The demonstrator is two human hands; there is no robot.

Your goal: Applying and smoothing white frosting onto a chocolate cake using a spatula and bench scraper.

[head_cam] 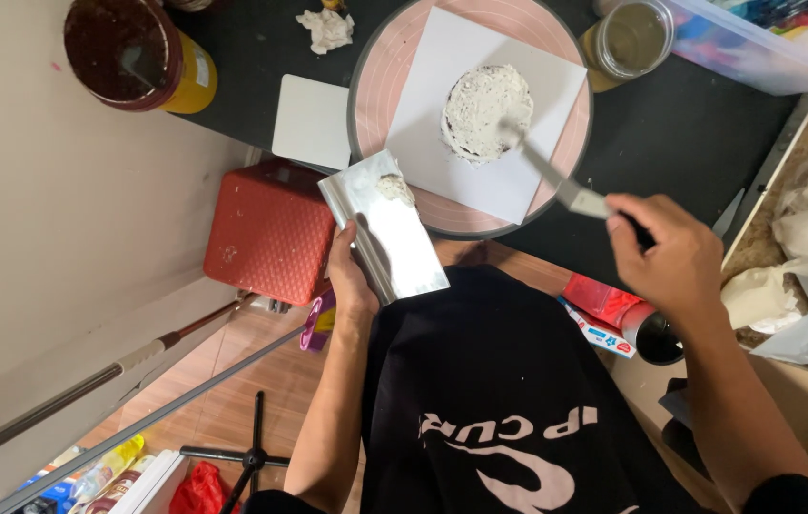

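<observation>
Your black shirt (499, 400) fills the near view, and above it the black table (680, 133) carries a pink turntable (375, 76) with a white square sheet (442, 152) on it. At the sheet's centre sits a small round cake (482, 109), its top already coated in rough white cream; the sides look only partly covered, so smoothing seems left to do. Your left hand (349, 276) grips a metal scraper (387, 233) bearing a dab of cream. Your right hand (666, 257) is clenched around a palette knife (556, 181), blade tip on the cake. Motion blurs the blade, and your fingers hide its handle.
</observation>
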